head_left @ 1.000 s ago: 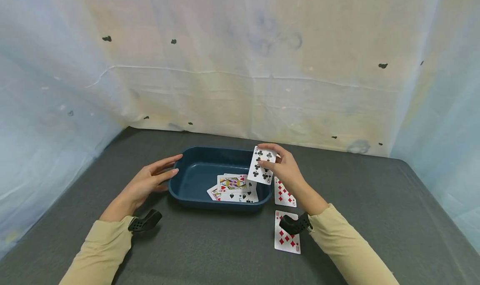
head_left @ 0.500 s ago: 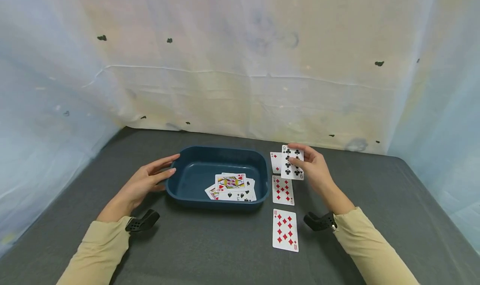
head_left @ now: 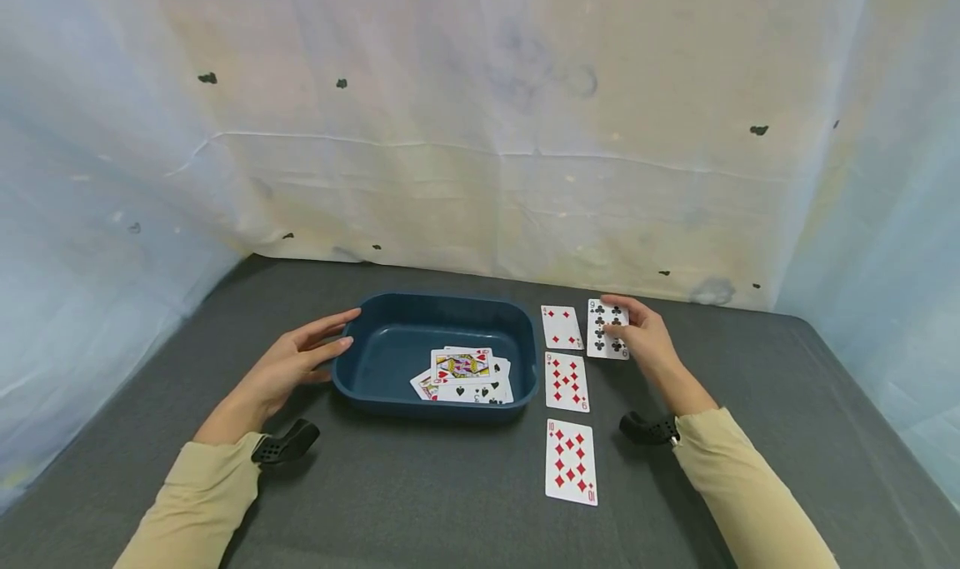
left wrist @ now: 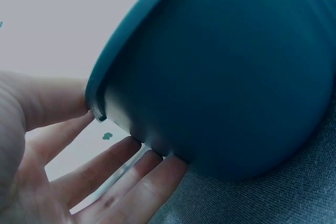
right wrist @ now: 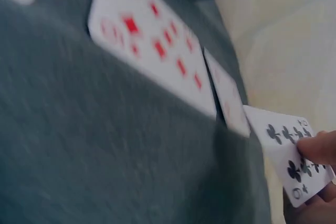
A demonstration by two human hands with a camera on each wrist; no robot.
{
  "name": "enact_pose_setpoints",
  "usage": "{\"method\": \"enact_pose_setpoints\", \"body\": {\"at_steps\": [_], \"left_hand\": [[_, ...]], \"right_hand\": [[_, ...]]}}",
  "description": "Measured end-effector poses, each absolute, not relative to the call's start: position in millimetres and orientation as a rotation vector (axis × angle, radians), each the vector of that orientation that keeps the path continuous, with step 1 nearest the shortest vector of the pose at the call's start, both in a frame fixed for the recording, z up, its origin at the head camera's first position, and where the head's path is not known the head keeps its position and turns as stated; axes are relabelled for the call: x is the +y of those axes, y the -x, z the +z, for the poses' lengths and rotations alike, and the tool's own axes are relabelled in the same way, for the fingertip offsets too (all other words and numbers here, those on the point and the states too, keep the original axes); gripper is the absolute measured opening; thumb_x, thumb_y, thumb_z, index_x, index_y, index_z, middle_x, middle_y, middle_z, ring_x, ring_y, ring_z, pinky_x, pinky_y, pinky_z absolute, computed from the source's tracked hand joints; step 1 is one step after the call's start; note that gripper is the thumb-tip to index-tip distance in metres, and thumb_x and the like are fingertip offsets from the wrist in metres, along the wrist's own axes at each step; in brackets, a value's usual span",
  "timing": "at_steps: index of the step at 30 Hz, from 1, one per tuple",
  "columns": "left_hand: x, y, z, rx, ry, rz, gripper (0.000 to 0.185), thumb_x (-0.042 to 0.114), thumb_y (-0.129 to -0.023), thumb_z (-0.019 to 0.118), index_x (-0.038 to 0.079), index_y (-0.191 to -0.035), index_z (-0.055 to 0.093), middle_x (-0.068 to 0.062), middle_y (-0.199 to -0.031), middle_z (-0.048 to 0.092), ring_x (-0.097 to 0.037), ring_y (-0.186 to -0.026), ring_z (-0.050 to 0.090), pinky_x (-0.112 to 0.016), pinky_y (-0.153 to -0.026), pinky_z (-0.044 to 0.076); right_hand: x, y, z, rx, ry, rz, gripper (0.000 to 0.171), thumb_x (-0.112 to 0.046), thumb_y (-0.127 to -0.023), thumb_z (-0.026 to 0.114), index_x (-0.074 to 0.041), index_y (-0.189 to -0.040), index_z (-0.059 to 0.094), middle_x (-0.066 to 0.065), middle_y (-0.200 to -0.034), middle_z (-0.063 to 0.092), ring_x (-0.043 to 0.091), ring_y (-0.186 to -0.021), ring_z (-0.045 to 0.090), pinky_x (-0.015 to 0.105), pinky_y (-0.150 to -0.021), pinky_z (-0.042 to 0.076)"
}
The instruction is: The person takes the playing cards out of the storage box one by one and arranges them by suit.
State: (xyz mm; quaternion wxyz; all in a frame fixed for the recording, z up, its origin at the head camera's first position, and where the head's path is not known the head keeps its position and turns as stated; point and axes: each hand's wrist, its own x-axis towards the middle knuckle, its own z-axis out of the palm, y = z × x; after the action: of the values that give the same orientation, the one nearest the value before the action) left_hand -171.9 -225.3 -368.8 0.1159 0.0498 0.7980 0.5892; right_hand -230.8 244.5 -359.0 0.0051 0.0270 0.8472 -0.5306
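My right hand (head_left: 654, 348) pinches the nine of clubs (head_left: 597, 329) between thumb and fingers. In the right wrist view this playing card (right wrist: 281, 145) is tilted above the table, right of the four of diamonds (head_left: 561, 327). The nine of diamonds (head_left: 566, 381) and ten of diamonds (head_left: 570, 462) lie in a column below that four. With fingers fairly straight, my left hand (head_left: 281, 369) touches the left end of a dark blue bin (head_left: 435, 409). Seen from the left wrist, its fingertips (left wrist: 170, 169) rest against the outer wall. Inside the bin lies a queen of hearts (head_left: 461, 366) on other cards.
A spade card (head_left: 472, 392) and another face card (head_left: 425, 384) show partly under the queen. Grey cloth (head_left: 420, 494) covers the table, and a pale, wrinkled curtain (head_left: 450, 194) stands along its back edge.
My right hand has carried the nine of clubs rightward from over the bin, past the four of diamonds, and lowered it. That four is now uncovered. The left hand stays at the bin.
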Motion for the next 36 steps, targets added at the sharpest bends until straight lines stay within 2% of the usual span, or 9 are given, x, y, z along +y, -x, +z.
{"method": "enact_pose_setpoints", "body": {"at_steps": [7, 13, 16, 19, 21, 29, 36], "left_hand": [[-223, 172, -370, 2.34, -0.145, 1.715, 0.066, 0.04, -0.094, 0.06, 0.02, -0.151, 0.032, -0.016, -0.158, 0.018, -0.04, -0.142, 0.021, -0.062, -0.099, 0.038], [-223, 172, -369, 2.33, -0.143, 1.722, 0.067, 0.04, -0.094, 0.06, 0.02, -0.151, 0.031, -0.017, -0.158, 0.018, -0.04, -0.142, 0.022, -0.062, -0.099, 0.038], [-223, 172, -368, 2.328, -0.144, 1.725, 0.066, 0.04, -0.094, 0.059, 0.02, -0.151, 0.031, -0.016, -0.158, 0.018, -0.04, -0.142, 0.022, -0.062, -0.099, 0.038], [-223, 172, -367, 2.331, -0.149, 1.726, 0.066, 0.04, -0.095, 0.059, 0.02, -0.151, 0.031, -0.017, -0.158, 0.018, -0.04, -0.142, 0.022, -0.062, -0.099, 0.039], [-223, 172, -367, 2.337, -0.147, 1.722, 0.066, 0.04, -0.094, 0.059, 0.02, -0.151, 0.031, -0.017, -0.158, 0.018, -0.04, -0.141, 0.022, -0.061, -0.098, 0.039], [-224, 171, -371, 2.335, -0.133, 1.723, 0.065, 0.038, -0.095, 0.059, 0.02, -0.151, 0.032, -0.017, -0.158, 0.018, -0.04, -0.141, 0.023, -0.058, -0.097, 0.042], [-226, 171, -371, 2.345, -0.142, 1.723, 0.065, 0.039, -0.095, 0.059, 0.021, -0.151, 0.032, -0.017, -0.158, 0.019, -0.039, -0.141, 0.025, -0.056, -0.096, 0.044]], "right_hand": [[255, 243, -372, 2.703, -0.111, -1.534, 0.058, 0.005, -0.089, 0.054, -0.006, -0.144, 0.042, 0.023, -0.134, 0.05, 0.024, -0.108, 0.052, 0.022, -0.074, 0.044], [255, 249, -376, 2.89, -0.123, -1.281, 0.053, 0.001, -0.087, 0.058, -0.002, -0.139, 0.047, 0.028, -0.127, 0.052, 0.033, -0.103, 0.055, 0.029, -0.07, 0.045], [253, 249, -376, 2.94, -0.135, -1.184, 0.05, -0.003, -0.087, 0.059, 0.0, -0.136, 0.049, 0.031, -0.13, 0.05, 0.039, -0.112, 0.053, 0.04, -0.08, 0.048], [253, 249, -375, 2.981, -0.122, -1.1, 0.047, -0.005, -0.087, 0.059, 0.002, -0.134, 0.052, 0.034, -0.134, 0.047, 0.044, -0.123, 0.046, 0.052, -0.093, 0.044], [252, 248, -375, 3.018, -0.093, -1.04, 0.046, -0.006, -0.087, 0.06, 0.005, -0.131, 0.053, 0.035, -0.132, 0.047, 0.047, -0.125, 0.044, 0.055, -0.096, 0.041], [250, 246, -376, 3.116, 0.015, -0.988, 0.038, -0.006, -0.089, 0.059, 0.009, -0.124, 0.056, 0.036, -0.124, 0.045, 0.046, -0.11, 0.048, 0.056, -0.09, 0.039], [235, 244, -357, 3.064, -0.013, -1.195, 0.037, -0.015, -0.095, 0.055, 0.001, -0.128, 0.056, 0.028, -0.134, 0.048, 0.042, -0.124, 0.048, 0.055, -0.099, 0.04]]}}
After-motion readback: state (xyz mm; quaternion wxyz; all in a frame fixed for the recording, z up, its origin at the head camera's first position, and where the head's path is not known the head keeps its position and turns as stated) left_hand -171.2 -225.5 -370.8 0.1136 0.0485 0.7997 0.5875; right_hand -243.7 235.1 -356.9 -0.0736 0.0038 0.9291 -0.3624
